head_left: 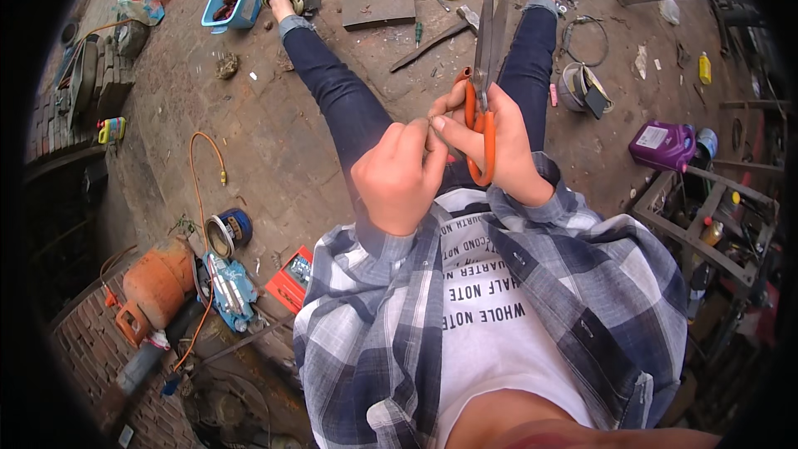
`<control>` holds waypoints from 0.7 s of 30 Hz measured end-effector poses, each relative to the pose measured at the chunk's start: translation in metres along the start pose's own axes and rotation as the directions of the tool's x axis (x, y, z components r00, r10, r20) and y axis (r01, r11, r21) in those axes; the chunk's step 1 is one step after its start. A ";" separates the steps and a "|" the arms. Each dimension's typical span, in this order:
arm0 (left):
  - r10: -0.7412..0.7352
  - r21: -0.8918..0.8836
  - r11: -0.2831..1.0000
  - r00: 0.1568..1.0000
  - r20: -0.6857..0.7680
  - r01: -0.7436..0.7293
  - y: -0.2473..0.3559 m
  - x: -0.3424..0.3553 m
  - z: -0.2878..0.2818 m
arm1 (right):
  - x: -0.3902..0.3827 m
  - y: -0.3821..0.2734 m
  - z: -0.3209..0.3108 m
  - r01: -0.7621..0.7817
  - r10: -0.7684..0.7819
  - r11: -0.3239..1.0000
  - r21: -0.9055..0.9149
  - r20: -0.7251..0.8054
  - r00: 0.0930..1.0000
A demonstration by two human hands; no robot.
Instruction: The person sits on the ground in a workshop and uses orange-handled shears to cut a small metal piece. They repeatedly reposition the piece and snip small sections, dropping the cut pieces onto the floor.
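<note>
My right hand (513, 148) is closed on a pair of scissors (488, 145) with orange-covered handles. The long dark blades point away from me, slightly parted. My left hand (396, 176) is closed in a pinch right beside it, its fingertips meeting my right thumb and fingers near the orange handles. Whatever lies between those fingertips is too small and covered to make out. Both hands are held up in front of my body, over the gap between my outstretched legs.
Ahead lie a flat metal block (378, 7), a dark bar (430, 46), a green-handled screwdriver (418, 32) and several tools. A blue basket (223, 27) stands far left, an orange gas cylinder (158, 281) near left. To the right are a purple jug (662, 146) and a metal frame (702, 224).
</note>
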State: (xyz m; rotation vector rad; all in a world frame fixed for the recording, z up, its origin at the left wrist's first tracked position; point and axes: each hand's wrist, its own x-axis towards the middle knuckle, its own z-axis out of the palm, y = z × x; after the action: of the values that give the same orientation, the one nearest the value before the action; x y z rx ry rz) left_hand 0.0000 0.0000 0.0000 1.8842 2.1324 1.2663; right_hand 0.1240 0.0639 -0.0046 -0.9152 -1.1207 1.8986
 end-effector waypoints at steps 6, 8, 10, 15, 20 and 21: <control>0.068 0.026 0.997 0.998 0.012 -0.068 0.001 -0.002 0.002 | 0.000 0.002 -0.001 0.087 -0.087 0.994 -0.072 -0.001 0.996; 0.069 0.009 0.998 0.997 0.024 -0.070 0.002 -0.001 0.001 | -0.001 -0.001 -0.001 0.086 -0.085 0.990 -0.108 0.014 0.996; 0.058 -0.014 0.998 0.998 0.018 -0.057 0.003 -0.002 0.001 | -0.003 -0.005 0.000 0.087 -0.086 0.987 -0.132 0.011 0.996; 0.016 -0.036 0.999 1.000 -0.020 -0.016 0.001 -0.002 0.003 | -0.003 -0.012 0.005 0.032 -0.031 0.996 -0.080 0.006 0.999; 0.018 -0.004 1.000 1.000 -0.016 -0.018 0.002 0.000 -0.001 | -0.003 -0.010 0.003 0.032 -0.031 0.995 -0.095 0.012 0.999; 0.026 0.007 1.000 1.000 -0.017 -0.026 0.001 0.000 -0.001 | -0.002 -0.010 0.004 0.025 -0.025 0.996 -0.089 0.007 1.000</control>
State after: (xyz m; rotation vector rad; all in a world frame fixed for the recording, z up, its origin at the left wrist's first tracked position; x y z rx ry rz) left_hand 0.0004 -0.0001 0.0014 1.9166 2.1305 1.2857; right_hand 0.1242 0.0638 0.0061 -0.9404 -1.2226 1.8447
